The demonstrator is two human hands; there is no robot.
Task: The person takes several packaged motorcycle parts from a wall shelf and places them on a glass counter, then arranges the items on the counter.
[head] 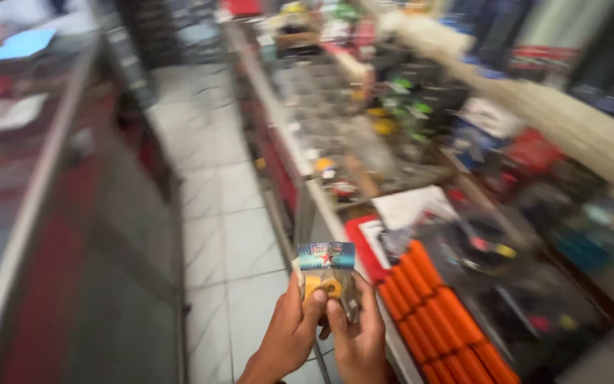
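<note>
Both hands hold one small packet (328, 274) w/ blue card top, near centre of view: left hand (289, 334) fingers clamped on its left side, right hand (358, 340) on right side. Orange rolls (435, 306) lie just right of it on the counter (321, 206); picture is blurred.

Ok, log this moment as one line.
left hand: holds packet | right hand: holds packet | beside: orange rolls | below: tiled floor

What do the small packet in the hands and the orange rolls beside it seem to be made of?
Small packet: probably clear glossy plastic with a printed card header; a yellow piece shows through. Orange rolls: material unclear, perhaps plastic or wrapped paper; smooth, evenly coloured, blurred.
</note>
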